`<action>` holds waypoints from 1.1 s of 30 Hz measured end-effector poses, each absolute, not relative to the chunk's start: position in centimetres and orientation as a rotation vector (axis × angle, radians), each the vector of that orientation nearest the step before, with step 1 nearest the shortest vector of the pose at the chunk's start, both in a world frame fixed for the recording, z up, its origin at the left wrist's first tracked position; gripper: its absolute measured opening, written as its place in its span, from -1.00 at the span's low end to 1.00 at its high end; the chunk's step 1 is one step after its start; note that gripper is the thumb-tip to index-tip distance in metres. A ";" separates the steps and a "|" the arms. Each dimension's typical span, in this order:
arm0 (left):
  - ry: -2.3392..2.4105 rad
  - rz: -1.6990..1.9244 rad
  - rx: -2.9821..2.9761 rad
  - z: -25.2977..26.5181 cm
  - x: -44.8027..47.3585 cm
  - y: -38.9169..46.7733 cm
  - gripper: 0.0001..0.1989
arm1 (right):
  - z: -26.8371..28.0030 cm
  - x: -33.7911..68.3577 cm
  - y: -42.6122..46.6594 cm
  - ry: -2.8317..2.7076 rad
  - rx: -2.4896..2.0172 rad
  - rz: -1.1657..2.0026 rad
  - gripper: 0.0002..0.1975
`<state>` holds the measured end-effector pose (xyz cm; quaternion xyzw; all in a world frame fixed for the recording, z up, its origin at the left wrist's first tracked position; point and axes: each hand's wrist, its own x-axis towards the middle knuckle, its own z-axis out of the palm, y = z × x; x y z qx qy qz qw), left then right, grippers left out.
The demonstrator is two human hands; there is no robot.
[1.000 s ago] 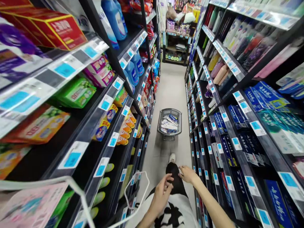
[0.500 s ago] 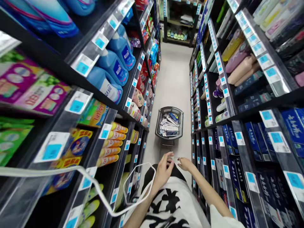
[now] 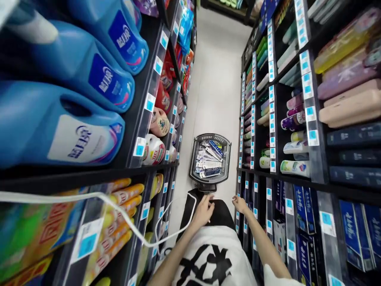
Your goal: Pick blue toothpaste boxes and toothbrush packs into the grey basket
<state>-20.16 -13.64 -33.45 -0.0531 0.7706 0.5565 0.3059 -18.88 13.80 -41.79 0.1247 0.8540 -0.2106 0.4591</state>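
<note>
Below the shopping basket's handle, my left hand hovers over my dark trousers, fingers loosely apart and holding nothing. My right hand hangs in the air by the right-hand shelves, its fingers loosely bent and nothing visible in them. Ahead of both hands is a dark grey shopping basket with perforated sides, low in the aisle. Inside it lies a pile of slim toothpaste-like boxes, mostly white with some blue ones. Neither hand is seen touching the basket or the shelves.
Shelves line both sides of a narrow aisle floor. At left stand large blue detergent bottles and orange-yellow tubes. Bottles and dark blue boxes fill the right shelves. A white cable-like loop crosses the lower left.
The view has moved forward along the aisle, so shelf goods slide nearer. My right hand has shifted right, away from the left, its fingers more bent. The basket stays ahead.
</note>
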 end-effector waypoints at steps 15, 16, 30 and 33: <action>2.111 1.034 -0.369 -57.3 -31.9 -13.8 -0.65 | -56.6 -37.3 10.3 2.264 0.386 -0.856 -0.56; 2.123 1.017 -0.408 -59.1 -31.8 -13.6 -0.63 | -58.4 -38.7 10.5 2.277 0.411 -0.864 -0.55; 2.137 0.940 -0.594 -80.1 -32.5 -10.1 -0.33 | -77.9 -48.3 13.5 2.409 0.361 -0.910 -0.46; 2.120 0.964 -0.569 -82.0 -32.8 -10.3 -0.32 | -80.3 -48.9 12.6 2.468 0.273 -0.833 -0.42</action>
